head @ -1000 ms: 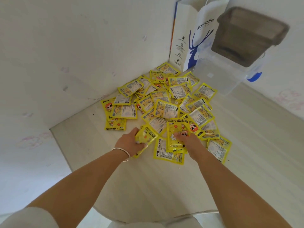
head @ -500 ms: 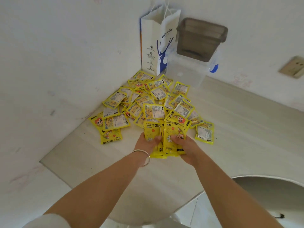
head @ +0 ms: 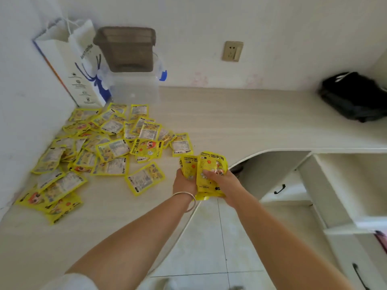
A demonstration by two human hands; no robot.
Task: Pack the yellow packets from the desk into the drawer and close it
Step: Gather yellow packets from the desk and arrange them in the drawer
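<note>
black bag (head: 356, 97) cut by right edge, packet print (head: 114, 148) blurred

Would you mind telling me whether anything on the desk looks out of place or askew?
Yes: the yellow packets lie in a loose, overlapping heap at all angles on the desk's left side. Both hands hold a few. Nothing looks torn or spilled.

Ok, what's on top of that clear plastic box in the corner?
A smoky brown tub sits on the clear box, beside the paper bag. The tub looks empty through its wall, but its floor is too blurred to be sure. The box's lid is hidden beneath it.
</note>
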